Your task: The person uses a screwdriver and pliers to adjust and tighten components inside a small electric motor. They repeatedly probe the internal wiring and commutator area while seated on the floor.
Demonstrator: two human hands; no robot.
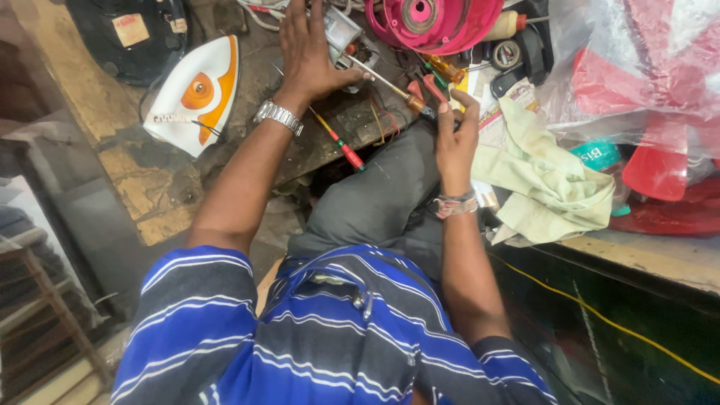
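Observation:
My left hand (311, 52) lies over a small grey metal part (343, 34) on the worn wooden bench, fingers spread around it, a metal watch on the wrist. My right hand (456, 135) grips a screwdriver (386, 82) by its orange-red handle; the thin shaft points up-left and its tip meets the grey part by my left thumb. My knee in grey trousers (375, 195) is raised between my arms.
A white and orange clothes iron (196, 94) lies at left. A red-handled screwdriver (341, 144) rests on the bench edge. A pink round fan housing (435, 22) sits at the top, a pale green cloth (547, 180) and bagged red fan blades (645, 82) at right.

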